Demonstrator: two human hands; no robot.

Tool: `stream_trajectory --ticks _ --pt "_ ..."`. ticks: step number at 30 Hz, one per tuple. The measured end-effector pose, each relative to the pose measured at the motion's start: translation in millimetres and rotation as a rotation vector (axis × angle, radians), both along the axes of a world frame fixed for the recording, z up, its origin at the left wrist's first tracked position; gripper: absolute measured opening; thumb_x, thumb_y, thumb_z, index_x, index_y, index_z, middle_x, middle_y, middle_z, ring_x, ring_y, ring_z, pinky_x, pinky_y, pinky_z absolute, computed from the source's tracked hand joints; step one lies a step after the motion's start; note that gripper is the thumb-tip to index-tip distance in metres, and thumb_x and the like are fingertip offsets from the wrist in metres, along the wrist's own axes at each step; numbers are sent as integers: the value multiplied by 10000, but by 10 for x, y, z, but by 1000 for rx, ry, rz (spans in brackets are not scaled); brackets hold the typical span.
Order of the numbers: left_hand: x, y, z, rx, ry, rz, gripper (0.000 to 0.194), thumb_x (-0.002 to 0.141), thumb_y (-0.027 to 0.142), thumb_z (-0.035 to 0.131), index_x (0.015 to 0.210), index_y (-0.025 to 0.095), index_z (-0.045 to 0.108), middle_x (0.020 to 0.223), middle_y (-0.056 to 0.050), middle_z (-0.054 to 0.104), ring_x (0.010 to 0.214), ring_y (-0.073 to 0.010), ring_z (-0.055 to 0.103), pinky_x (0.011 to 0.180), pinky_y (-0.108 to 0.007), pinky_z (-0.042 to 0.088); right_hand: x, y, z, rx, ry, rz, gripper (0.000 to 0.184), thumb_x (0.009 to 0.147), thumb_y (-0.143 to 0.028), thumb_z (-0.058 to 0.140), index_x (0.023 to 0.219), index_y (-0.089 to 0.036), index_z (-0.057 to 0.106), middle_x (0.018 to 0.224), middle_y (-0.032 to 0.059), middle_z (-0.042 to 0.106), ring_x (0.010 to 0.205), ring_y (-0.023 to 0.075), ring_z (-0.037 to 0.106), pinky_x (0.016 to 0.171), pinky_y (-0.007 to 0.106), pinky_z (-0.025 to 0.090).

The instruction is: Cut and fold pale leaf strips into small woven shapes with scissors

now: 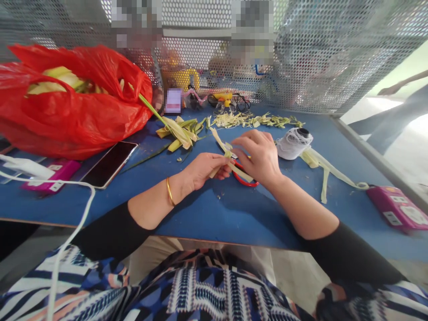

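My left hand [214,169] pinches a small knotted or folded piece of pale corn husk [228,154], with strips sticking out on several sides. Just to its right, my right hand [259,154] is bent over the husk, thumb and fingers apart; nothing shows clearly between them. Red-handled scissors [247,182] lie on the table below both hands, partly hidden by them and the husk. Beside my right hand stands a spool of white thread [294,143]. More husk leaves [182,133] lie in a loose pile beyond my left hand.
A red plastic bag [110,102] of husks fills the left back, near a dark phone [110,165] and a purple box [51,178]. Husk scraps [240,119] line the back. Long husk strips [324,169] and another purple box [397,207] lie right. A perforated metal screen [304,76] rises behind.
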State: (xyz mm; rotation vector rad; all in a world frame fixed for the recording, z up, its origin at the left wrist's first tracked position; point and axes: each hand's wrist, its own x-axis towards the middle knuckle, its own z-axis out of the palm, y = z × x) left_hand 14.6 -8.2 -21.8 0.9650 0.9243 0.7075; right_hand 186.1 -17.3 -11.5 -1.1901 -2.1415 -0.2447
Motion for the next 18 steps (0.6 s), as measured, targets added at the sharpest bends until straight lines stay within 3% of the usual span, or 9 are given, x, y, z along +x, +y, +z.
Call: stream_trajectory --ticks 3,5,9,18 --pt "0 32 -33 -35 -88 62 136 663 153 720 566 137 625 547 15 573 501 -70 506 483 -189 398 -85 -101 39 82 -287 274 264 985 -272 432 898 -218 675 825 56 659 779 194 548 775 362 337" --pt "6 49 -51 -51 -123 98 134 632 118 710 546 132 609 524 40 524 471 -47 443 442 -172 340 -150 -137 21 115 -448 378 296 1000 -215 395 897 -196 671 800 51 656 761 187 531 749 353 322" --pt "17 50 -38 -83 -123 149 157 580 131 779 579 121 622 553 44 532 486 -41 454 452 -167 348 -216 -133 -61 201 -524 346 311 1009 -170 382 846 -156 647 795 63 660 763 189 529 721 342 308" --pt "-37 49 63 -16 -129 93 199 621 154 810 584 116 619 577 20 573 540 -62 524 532 -181 422 -176 -124 -103 264 -400 242 354 1001 -146 346 750 -182 592 713 35 642 671 155 532 703 320 327"
